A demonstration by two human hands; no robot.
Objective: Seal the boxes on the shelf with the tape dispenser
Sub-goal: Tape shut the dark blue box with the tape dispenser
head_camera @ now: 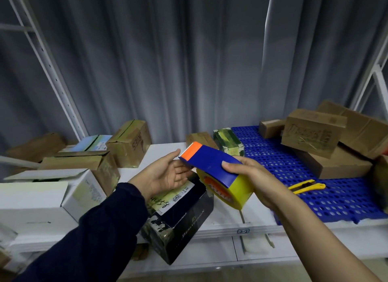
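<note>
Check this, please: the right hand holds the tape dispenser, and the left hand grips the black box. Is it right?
Not quite. In the head view the right hand holds the tape dispenser, but the left hand is open beside it, not gripping the black box.

Legible marks
A white shelf-edge tag (243,231) reads "2-2"; brown cardboard box (134,144) shows "RIES"; black glossy box (184,225) lettering begins "BEN".

Gripping the blue-and-yellow tape dispenser (212,166) in the right hand (254,176), above the black box (184,221) at the near edge of the shelf (222,226); holding the left hand (165,176) open just beside its orange toothed end.
</note>
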